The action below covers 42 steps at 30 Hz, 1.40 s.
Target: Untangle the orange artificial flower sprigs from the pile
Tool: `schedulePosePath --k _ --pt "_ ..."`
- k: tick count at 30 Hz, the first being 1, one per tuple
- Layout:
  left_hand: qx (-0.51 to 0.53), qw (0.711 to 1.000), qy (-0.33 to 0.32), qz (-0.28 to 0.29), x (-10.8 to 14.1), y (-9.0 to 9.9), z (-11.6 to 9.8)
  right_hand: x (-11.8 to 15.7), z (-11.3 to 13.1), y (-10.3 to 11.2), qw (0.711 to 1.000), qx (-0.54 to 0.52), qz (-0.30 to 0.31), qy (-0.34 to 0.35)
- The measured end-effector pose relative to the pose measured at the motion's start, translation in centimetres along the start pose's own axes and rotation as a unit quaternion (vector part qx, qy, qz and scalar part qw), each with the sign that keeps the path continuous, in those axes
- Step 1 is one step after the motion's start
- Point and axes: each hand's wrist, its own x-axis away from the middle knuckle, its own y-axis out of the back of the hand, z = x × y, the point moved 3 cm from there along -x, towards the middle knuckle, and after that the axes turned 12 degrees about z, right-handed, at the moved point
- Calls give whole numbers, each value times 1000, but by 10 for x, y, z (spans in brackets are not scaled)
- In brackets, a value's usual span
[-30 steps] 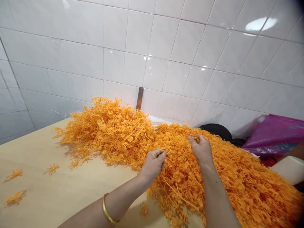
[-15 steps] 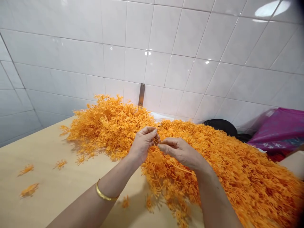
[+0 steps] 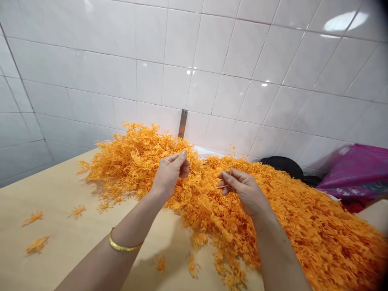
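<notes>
My left hand (image 3: 173, 171) is closed in a pinch in front of a pile of orange artificial flower sprigs (image 3: 136, 157). Whatever lies between its fingertips is hidden. To the right, my right hand (image 3: 242, 188) pinches a thin orange plastic stem (image 3: 223, 187), whose end sticks out leftward past the fingers. A gap separates the two hands. Loose orange sprigs (image 3: 212, 218) spread over the table below and between them.
A larger orange heap (image 3: 327, 226) covers the right side of the table (image 3: 69, 246). Several small loose pieces (image 3: 36, 244) lie at left. Against the tiled wall (image 3: 209, 40) are black discs (image 3: 281, 166), a purple bag (image 3: 357, 169) and a metal bracket (image 3: 182, 124).
My hands have parted from where they met: the left went left and slightly up, the right moved a little right with the stem. The view has shifted slightly.
</notes>
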Motion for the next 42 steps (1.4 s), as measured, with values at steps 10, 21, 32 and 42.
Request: schedulePosePath --k 10,21,32,42 --pt "-194 915 265 235 4 -7 40 2 2 6 988 -153 3 22" --pt "131 954 249 108 -2 -18 64 2 0 -10 987 -86 135 -8" --pt "28 986 104 126 2 -25 38 -3 -14 8 985 154 -11 -79" --pt "-95 981 59 157 20 -45 44 3 5 10 959 269 -82 -16"
